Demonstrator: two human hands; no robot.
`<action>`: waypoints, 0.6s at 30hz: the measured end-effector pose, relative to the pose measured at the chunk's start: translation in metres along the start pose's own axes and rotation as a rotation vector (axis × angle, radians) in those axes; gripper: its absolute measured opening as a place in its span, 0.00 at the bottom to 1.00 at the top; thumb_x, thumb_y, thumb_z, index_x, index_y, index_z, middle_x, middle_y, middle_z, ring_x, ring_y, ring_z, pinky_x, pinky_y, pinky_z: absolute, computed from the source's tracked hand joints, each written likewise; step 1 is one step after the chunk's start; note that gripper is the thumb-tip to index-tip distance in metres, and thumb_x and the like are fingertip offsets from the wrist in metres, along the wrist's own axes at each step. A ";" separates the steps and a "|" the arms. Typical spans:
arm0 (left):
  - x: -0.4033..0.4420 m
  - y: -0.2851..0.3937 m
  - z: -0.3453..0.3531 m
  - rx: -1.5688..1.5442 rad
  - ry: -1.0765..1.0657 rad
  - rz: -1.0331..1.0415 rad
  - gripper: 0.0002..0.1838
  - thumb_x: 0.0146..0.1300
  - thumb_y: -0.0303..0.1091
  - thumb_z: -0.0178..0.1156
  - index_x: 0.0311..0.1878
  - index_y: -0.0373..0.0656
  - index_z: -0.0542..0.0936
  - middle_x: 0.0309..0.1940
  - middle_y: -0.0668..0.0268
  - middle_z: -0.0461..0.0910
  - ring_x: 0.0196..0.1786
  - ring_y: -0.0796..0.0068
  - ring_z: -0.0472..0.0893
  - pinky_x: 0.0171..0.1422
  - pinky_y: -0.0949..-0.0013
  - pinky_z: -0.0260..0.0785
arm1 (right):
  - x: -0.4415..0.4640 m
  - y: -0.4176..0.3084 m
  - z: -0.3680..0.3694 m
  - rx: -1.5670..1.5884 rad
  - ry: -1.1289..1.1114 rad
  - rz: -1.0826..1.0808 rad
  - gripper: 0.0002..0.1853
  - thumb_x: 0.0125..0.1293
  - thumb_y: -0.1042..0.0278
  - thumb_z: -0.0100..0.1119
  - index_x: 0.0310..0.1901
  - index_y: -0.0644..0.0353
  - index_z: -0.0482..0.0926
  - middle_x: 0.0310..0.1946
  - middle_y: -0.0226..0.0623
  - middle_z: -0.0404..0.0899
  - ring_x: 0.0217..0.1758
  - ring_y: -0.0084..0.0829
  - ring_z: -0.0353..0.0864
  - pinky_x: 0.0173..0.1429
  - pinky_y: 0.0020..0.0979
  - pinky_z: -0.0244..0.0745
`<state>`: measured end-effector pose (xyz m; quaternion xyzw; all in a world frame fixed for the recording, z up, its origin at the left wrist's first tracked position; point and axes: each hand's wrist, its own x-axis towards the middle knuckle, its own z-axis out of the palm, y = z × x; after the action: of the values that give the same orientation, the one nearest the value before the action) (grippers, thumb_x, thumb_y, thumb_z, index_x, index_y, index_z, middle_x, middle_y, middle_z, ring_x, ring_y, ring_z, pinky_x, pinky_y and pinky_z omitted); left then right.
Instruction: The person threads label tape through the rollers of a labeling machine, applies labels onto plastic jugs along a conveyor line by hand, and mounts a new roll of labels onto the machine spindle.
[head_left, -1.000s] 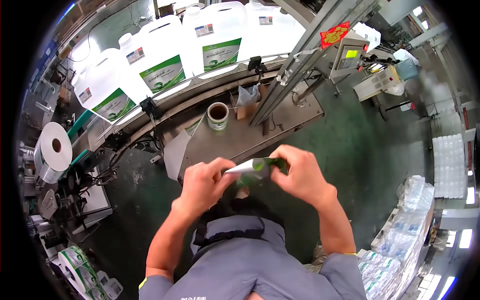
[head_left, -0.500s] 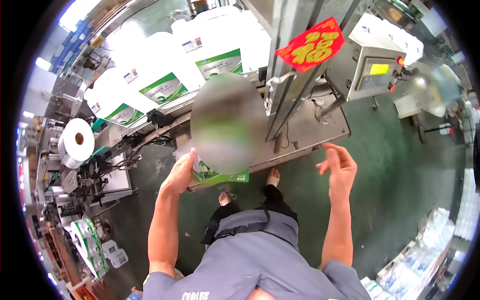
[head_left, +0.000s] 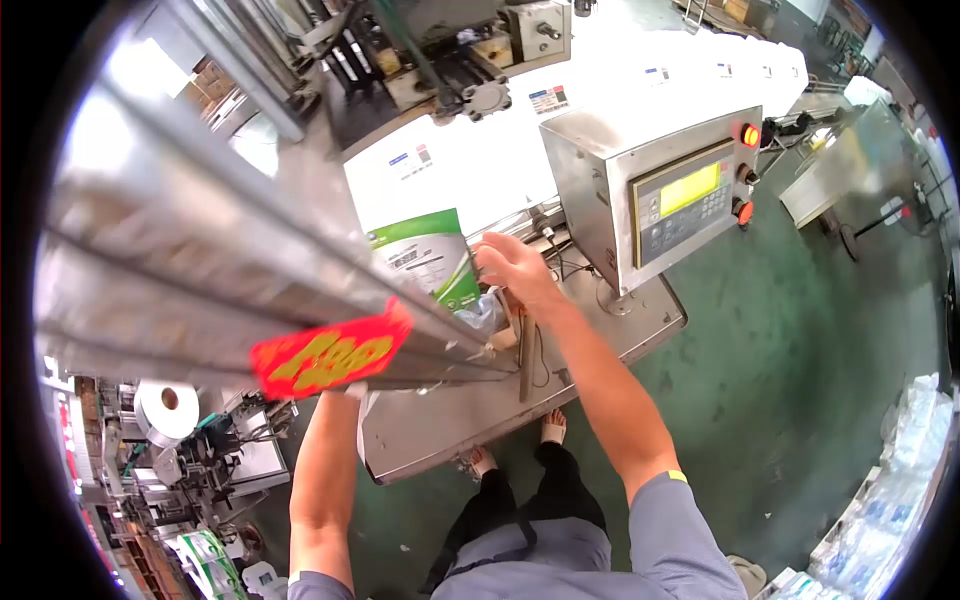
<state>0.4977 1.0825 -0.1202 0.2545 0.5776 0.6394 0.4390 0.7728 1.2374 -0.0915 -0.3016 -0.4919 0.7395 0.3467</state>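
Green floor (head_left: 745, 330) below, right fingers (head_left: 493, 256) curl by the label (head_left: 430, 256), grip unclear; left fingers hidden.

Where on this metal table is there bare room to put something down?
The metal table looks bare at near left, between its front edge and the post, and at the right front corner, below the control box. It's crowded mid-table, around the brown strip and plastic bag.
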 end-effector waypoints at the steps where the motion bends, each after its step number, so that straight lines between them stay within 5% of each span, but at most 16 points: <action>1: 0.004 0.006 0.026 -0.039 0.030 -0.037 0.25 0.77 0.54 0.62 0.60 0.41 0.80 0.46 0.65 0.84 0.47 0.75 0.82 0.49 0.68 0.75 | 0.007 -0.006 0.005 -0.007 -0.040 0.008 0.30 0.77 0.58 0.65 0.72 0.68 0.71 0.64 0.44 0.80 0.65 0.26 0.81 0.60 0.27 0.81; 2: 0.009 0.009 0.046 -0.057 0.057 -0.061 0.26 0.76 0.55 0.63 0.58 0.40 0.82 0.42 0.66 0.85 0.43 0.77 0.83 0.44 0.70 0.75 | 0.020 0.001 0.010 0.052 -0.048 -0.113 0.23 0.75 0.63 0.68 0.64 0.69 0.78 0.55 0.42 0.86 0.54 0.22 0.84 0.51 0.24 0.80; 3: 0.012 0.011 0.068 -0.050 0.079 -0.070 0.27 0.75 0.57 0.64 0.56 0.39 0.84 0.38 0.67 0.87 0.38 0.79 0.83 0.39 0.72 0.74 | 0.031 0.008 0.004 0.059 -0.050 -0.107 0.23 0.75 0.63 0.68 0.64 0.69 0.78 0.55 0.42 0.86 0.54 0.22 0.84 0.51 0.24 0.80; 5: 0.026 0.003 0.060 0.184 0.132 -0.242 0.29 0.74 0.56 0.66 0.59 0.36 0.83 0.37 0.69 0.85 0.38 0.80 0.81 0.44 0.72 0.74 | 0.049 0.022 -0.002 -0.016 0.046 -0.156 0.13 0.73 0.69 0.70 0.51 0.69 0.85 0.42 0.36 0.89 0.41 0.18 0.84 0.42 0.23 0.78; 6: 0.032 0.000 0.056 0.262 0.149 -0.300 0.30 0.74 0.56 0.67 0.61 0.35 0.82 0.37 0.69 0.85 0.38 0.80 0.81 0.45 0.72 0.74 | 0.055 0.029 -0.004 -0.106 0.140 -0.296 0.11 0.69 0.66 0.72 0.41 0.67 0.87 0.23 0.27 0.81 0.27 0.18 0.73 0.33 0.28 0.71; 8: 0.025 0.028 0.093 0.814 -0.060 0.066 0.23 0.72 0.49 0.71 0.54 0.36 0.86 0.33 0.69 0.82 0.36 0.81 0.80 0.41 0.75 0.73 | 0.059 0.023 -0.013 -0.153 0.163 -0.287 0.10 0.68 0.66 0.73 0.41 0.66 0.87 0.24 0.28 0.82 0.27 0.18 0.74 0.33 0.28 0.71; 9: 0.031 0.026 0.091 0.818 -0.053 0.064 0.23 0.72 0.49 0.71 0.54 0.36 0.86 0.33 0.69 0.82 0.36 0.81 0.80 0.41 0.75 0.73 | 0.059 0.019 -0.020 -0.208 0.193 -0.279 0.09 0.68 0.67 0.73 0.41 0.65 0.87 0.25 0.30 0.83 0.27 0.18 0.75 0.33 0.28 0.71; 12: 0.053 0.016 0.090 0.697 0.064 0.498 0.16 0.66 0.37 0.75 0.49 0.34 0.87 0.34 0.68 0.86 0.33 0.84 0.80 0.34 0.77 0.70 | 0.072 0.017 -0.036 -0.298 0.158 -0.269 0.07 0.73 0.69 0.69 0.42 0.65 0.86 0.27 0.25 0.83 0.28 0.13 0.74 0.33 0.22 0.69; 14: 0.062 0.020 0.096 0.671 0.080 0.394 0.15 0.66 0.37 0.75 0.48 0.34 0.88 0.33 0.68 0.87 0.31 0.85 0.80 0.33 0.77 0.69 | 0.076 0.010 -0.036 -0.337 0.175 -0.268 0.16 0.73 0.58 0.67 0.40 0.67 0.86 0.23 0.34 0.82 0.26 0.22 0.75 0.33 0.31 0.70; 18: 0.067 0.032 0.114 0.658 0.161 0.263 0.11 0.67 0.36 0.74 0.40 0.35 0.89 0.24 0.71 0.84 0.24 0.87 0.76 0.29 0.79 0.64 | 0.089 -0.007 -0.034 -0.442 0.258 -0.259 0.23 0.78 0.52 0.59 0.34 0.68 0.81 0.20 0.36 0.76 0.25 0.25 0.72 0.32 0.36 0.67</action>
<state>0.5516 1.2007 -0.0788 0.4031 0.7476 0.4882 0.2005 0.7498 1.3288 -0.1060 -0.3961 -0.6274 0.5193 0.4240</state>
